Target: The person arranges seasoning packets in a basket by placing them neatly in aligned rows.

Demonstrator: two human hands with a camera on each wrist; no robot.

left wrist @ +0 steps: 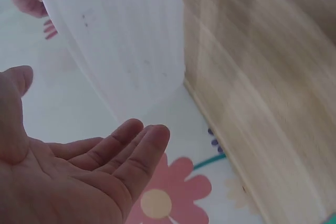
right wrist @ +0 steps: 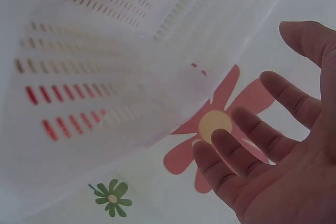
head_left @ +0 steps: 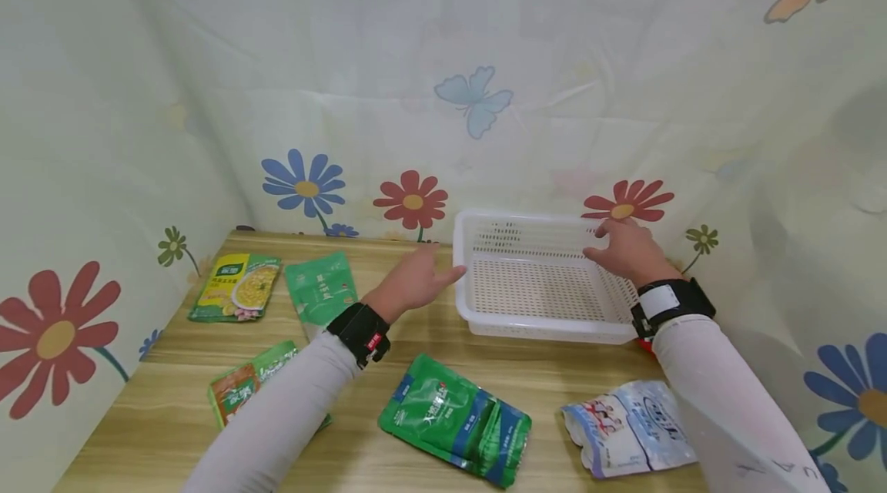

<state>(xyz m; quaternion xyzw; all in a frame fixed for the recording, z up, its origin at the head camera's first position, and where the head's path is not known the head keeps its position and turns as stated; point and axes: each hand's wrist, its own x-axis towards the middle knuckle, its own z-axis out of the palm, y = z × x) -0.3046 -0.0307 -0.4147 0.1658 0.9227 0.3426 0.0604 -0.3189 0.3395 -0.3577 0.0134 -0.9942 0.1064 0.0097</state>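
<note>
The left hand [head_left: 413,281], fingers extended and unclasped, was just beside the white basket [head_left: 547,330]; the right hand [head_left: 628,253], likewise loose, was at its opposite end, contact unclear. Behind the left fingers a sleeve [head_left: 277,408] partly hid a packet [head_left: 238,391]; behind the right, a red thing [head_left: 647,346] barely showed.

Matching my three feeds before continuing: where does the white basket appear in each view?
Head: white basket right of centre, left hand beside its left end.
Left wrist: pale, blurred side at the top, left of centre.
Right wrist: slotted walls across the upper left.
Shared landmark: right hand, top-left corner in the left wrist view.
</note>
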